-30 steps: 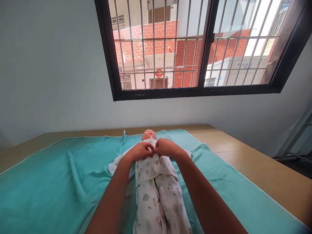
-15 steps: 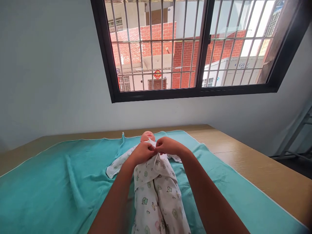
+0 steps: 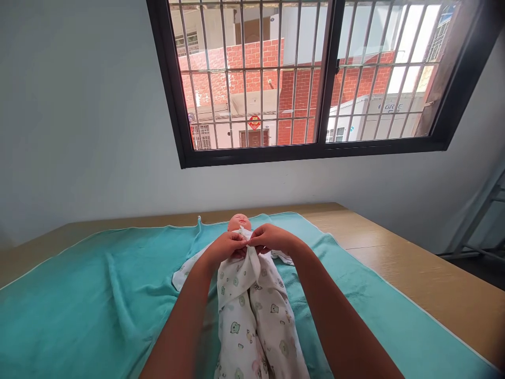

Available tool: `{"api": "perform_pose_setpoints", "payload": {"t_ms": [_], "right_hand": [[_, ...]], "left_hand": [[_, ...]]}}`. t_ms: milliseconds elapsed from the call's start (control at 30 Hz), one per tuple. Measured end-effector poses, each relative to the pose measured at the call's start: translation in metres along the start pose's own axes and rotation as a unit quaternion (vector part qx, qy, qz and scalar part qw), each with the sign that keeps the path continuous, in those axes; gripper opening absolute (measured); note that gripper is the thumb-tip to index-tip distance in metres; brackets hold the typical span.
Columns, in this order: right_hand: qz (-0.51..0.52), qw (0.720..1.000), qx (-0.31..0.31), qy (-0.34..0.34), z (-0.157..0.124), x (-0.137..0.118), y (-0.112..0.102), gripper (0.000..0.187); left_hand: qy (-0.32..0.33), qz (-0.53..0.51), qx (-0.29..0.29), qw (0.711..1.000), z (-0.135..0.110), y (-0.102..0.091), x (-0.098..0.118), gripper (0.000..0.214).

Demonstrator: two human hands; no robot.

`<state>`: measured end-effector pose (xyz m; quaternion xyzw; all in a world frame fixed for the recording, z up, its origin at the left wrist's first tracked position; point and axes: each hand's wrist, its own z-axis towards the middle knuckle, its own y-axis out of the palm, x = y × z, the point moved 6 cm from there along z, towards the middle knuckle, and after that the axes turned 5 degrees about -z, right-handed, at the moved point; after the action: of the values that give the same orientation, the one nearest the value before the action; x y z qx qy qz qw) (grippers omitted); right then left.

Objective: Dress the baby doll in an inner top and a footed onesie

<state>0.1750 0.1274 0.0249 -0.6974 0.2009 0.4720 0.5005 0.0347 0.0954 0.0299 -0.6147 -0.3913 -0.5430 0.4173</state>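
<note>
Together, left hand (image 3: 229,246) and right hand (image 3: 272,238) tight on printed garment (image 3: 237,281)

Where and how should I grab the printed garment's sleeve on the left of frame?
Probably pinch the cuff end from the outer, left-of-frame side. The sleeve slants outward from the printed garment along the teal cloth, and its end shows beyond the left forearm, which covers the part nearer the body. Whether an arm fills it, I can't tell.

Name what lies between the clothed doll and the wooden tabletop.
A teal cloth, spread out, lies between the clothed doll and the wooden tabletop; the head view shows it.
</note>
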Motion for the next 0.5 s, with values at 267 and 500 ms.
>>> {"api": "perform_pose_setpoints", "payload": {"t_ms": [267, 500], "right_hand": [[-0.003, 1.0, -0.009, 0.027, 0.0025, 0.005, -0.0001, 0.015], [-0.004, 1.0, 0.002, 0.012, 0.0046, 0.0057, 0.0005, 0.017]], "left_hand": [[-0.003, -0.026, -0.011, 1.0, -0.0006, -0.001, -0.0007, 0.025], [0.001, -0.026, -0.009, 1.0, -0.0008, -0.0029, 0.0016, 0.026]]}}
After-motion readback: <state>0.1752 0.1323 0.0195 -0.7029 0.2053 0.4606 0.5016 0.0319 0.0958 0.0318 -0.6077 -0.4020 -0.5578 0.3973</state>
